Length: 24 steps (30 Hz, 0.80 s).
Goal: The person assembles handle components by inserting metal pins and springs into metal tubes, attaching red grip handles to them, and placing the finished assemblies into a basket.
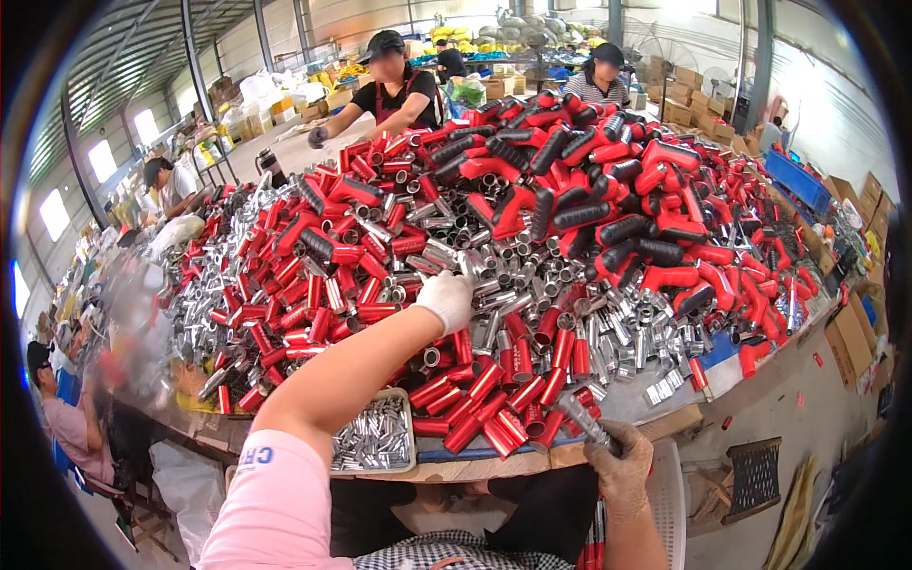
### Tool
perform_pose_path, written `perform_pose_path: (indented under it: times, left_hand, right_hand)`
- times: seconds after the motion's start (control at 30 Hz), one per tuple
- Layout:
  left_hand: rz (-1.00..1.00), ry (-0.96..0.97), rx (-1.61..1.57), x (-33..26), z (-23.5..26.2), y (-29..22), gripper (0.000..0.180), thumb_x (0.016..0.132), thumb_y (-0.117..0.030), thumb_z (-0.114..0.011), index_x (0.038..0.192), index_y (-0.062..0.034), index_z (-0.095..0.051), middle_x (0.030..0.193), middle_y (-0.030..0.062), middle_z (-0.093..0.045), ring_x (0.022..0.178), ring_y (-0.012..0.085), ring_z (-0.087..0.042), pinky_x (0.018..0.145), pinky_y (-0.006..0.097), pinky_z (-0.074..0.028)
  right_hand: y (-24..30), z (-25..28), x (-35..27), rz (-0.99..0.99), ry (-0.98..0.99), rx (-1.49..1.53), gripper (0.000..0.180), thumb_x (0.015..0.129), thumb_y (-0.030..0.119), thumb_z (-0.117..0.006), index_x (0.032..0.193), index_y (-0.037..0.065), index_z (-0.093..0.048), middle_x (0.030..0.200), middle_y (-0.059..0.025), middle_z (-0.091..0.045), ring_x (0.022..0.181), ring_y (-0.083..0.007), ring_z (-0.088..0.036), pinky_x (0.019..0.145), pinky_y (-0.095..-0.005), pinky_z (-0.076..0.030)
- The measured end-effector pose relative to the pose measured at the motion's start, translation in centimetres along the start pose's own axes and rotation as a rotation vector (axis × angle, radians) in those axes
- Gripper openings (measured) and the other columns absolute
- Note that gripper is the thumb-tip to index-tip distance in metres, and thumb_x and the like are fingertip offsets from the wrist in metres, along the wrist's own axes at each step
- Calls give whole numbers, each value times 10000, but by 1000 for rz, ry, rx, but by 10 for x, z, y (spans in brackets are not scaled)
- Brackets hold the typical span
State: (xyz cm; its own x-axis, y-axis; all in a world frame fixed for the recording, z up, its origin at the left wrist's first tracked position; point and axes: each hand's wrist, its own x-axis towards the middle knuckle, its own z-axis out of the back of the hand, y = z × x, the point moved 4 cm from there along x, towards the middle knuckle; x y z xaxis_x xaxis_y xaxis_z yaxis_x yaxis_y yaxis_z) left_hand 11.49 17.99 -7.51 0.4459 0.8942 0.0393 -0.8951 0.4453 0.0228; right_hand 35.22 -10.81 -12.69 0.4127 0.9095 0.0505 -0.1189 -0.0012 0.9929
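My left hand (446,300), in a white glove, reaches into the middle of a large heap and touches silver metal tubes (515,256). Its fingertips are partly lost among the tubes, so I cannot tell whether it grips one. At the table's near edge my right hand (622,467), in a soiled glove, is closed around a silver metal tube (587,424) that points up and left. Between the hands lie red metal tubes (484,382) with silver ends. Red angled handles with black grips (622,231) pile high at the right.
A white tray (410,432) of small silver parts sits by my left forearm. A white plastic basket (670,494) is beside my right arm. Co-workers (404,90) are around the table. A blue crate (796,180), cardboard boxes (850,328) and a black stool (753,478) stand to the right.
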Motion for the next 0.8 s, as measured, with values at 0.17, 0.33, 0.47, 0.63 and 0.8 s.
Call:
perform_pose_path:
  times: [0.17, 0.33, 0.47, 0.63, 0.8]
  left_hand:
    - [-11, 156, 254, 38, -3, -2, 383, 773, -131, -687, 1136, -18, -636, 1076, 168, -699, 1032, 305, -669, 843, 408, -547]
    - [-116, 114, 168, 28, -2, -1, 370, 763, -99, -680, 1124, -25, -654, 1093, 208, -683, 1032, 347, -664, 874, 429, -534]
    - [-38, 76, 156, 34, -23, 18, 330, 756, -150, -679, 1062, -26, -683, 1016, 198, -705, 972, 349, -684, 846, 457, -543]
    - [6, -207, -163, 1, 26, 20, 310, 785, -250, -657, 970, -1, -675, 936, 216, -693, 915, 330, -681, 819, 423, -538]
    - [26, -136, -1245, -68, 68, 44, 179, 854, -139, -602, 950, 9, -635, 767, 72, -627, 631, 136, -620, 586, 294, -506]
  right_hand:
    - [14, 0, -20, 119, 17, -48, 369, 661, 94, -790, 988, -49, -698, 839, -74, -681, 737, -132, -625, 700, -277, -500]
    - [22, -8, -30, 83, 63, -26, 409, 635, 119, -798, 992, -55, -701, 861, -61, -676, 769, -129, -627, 733, -263, -493]
    - [40, -26, -48, 94, 122, -76, 419, 671, 134, -807, 1046, -23, -705, 826, -93, -697, 746, -159, -658, 725, -286, -515]
    - [50, -24, -71, 93, 122, -33, 332, 727, 80, -724, 1030, -50, -692, 816, -46, -674, 727, -113, -623, 689, -253, -508]
    - [59, -19, -73, 69, 111, -229, 373, 714, 139, -716, 1030, -59, -690, 856, -104, -701, 773, -154, -661, 734, -284, -520]
